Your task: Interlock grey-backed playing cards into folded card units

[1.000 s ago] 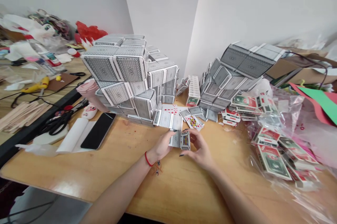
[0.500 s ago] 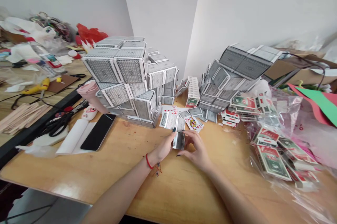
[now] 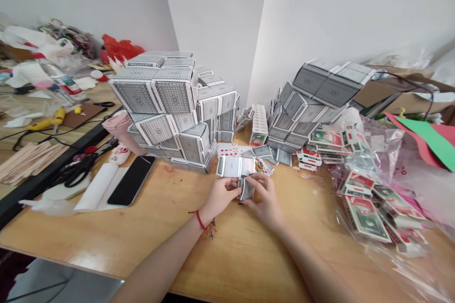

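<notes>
Between my two hands is a small folded playing card (image 3: 247, 190) with a grey patterned back. My left hand (image 3: 223, 196) pinches its left side, thumb in front. My right hand (image 3: 263, 198) grips its right side with thumb and fingers. Just beyond my fingers, joined cards (image 3: 232, 166) lie back side up on the wooden table. Loose cards, face up, such as a face card (image 3: 262, 166), lie partly under and beside them. Large block structures made of cards stand behind, one at left (image 3: 159, 104) and one at right (image 3: 305, 108).
Left of me lie a black phone (image 3: 131, 180), white paper, black scissors (image 3: 76, 170) and a yellow glue gun (image 3: 50, 120). On the right, several card boxes (image 3: 368, 217) rest on clear plastic. A row of stacked card boxes (image 3: 259, 124) stands between the structures.
The card between my hands has turned and is bent more narrowly. My left fingers have come off the joined cards and closed on its left side.
</notes>
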{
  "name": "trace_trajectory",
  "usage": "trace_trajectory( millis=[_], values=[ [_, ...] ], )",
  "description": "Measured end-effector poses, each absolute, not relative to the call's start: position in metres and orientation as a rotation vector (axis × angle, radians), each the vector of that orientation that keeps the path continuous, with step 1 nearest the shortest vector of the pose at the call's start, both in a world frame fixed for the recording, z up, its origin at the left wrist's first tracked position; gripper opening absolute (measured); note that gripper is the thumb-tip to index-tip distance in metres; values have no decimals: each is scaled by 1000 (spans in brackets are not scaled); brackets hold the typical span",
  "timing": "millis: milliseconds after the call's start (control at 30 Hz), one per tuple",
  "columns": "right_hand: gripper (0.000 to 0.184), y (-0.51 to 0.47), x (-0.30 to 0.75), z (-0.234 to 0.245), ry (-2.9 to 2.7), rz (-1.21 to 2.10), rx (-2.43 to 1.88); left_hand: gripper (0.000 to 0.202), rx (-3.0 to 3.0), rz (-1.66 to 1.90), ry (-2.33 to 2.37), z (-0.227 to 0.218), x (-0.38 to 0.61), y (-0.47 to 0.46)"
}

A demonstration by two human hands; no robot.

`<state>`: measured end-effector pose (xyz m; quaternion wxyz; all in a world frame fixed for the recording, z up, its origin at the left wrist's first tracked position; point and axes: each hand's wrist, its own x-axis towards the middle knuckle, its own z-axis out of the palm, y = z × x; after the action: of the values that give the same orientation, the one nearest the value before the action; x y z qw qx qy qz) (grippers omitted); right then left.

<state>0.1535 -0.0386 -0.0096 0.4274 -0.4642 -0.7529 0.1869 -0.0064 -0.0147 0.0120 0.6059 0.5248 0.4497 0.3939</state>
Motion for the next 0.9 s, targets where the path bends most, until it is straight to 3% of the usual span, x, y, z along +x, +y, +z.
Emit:
trace_trajectory(
  millis=[233,500,900],
  values=[
    [52,-39,151,-10,-1916,518,-1140,25,1302,885,1171,11,-6,-17],
    [56,-35,158,-8,-1913,536,-1131,32,1238,773,846,20,-10,-15],
    [55,-35,160,-6,-1908,531,-1101,36,1093,743,776,24,-14,-14]
  ],
)
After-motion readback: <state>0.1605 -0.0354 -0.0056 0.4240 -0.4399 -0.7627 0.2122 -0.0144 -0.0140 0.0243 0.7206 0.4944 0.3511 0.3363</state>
